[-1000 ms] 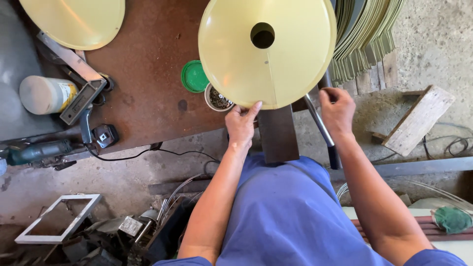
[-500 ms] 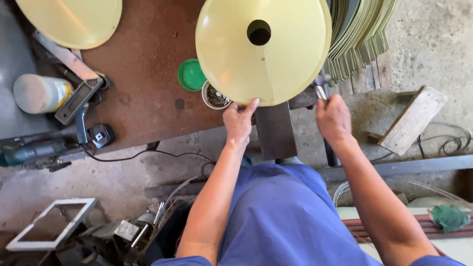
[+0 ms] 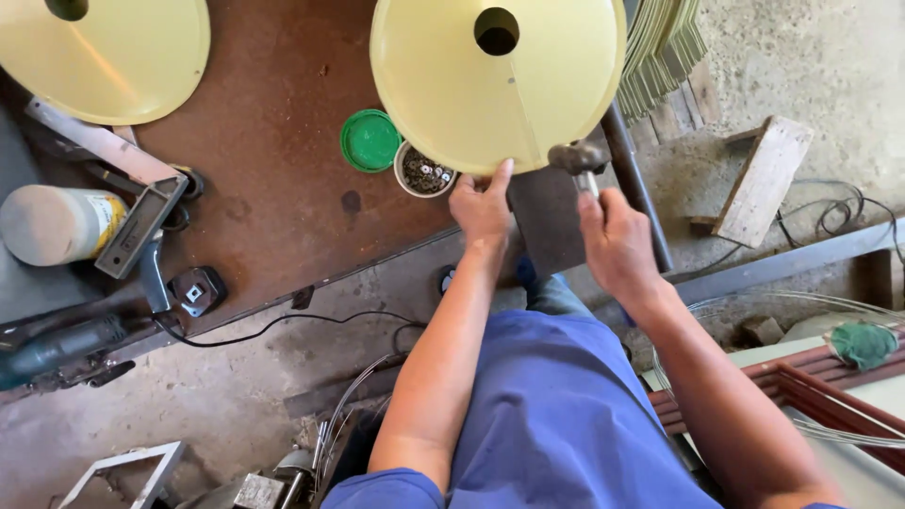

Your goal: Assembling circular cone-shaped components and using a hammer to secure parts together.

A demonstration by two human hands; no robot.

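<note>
Pale yellow sheet-metal cone point(image 3: 490, 80) sits at workbench point(image 3: 273, 188) edge: thin, light, springy, sharp rim. Left hand point(image 3: 483, 209) pinches its near rim; right hand point(image 3: 617, 243) fist-grips hammer point(image 3: 580, 162) beside the rim.

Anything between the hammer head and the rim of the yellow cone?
Nothing visible. The right hand holds the hammer with its head right at the lower edge of the yellow cone. The left hand grips that edge beside it, fingertips close to the head.

Pale-yellow holed disc point(image 3: 471, 90), hammer point(image 3: 578, 158) at rim
</note>
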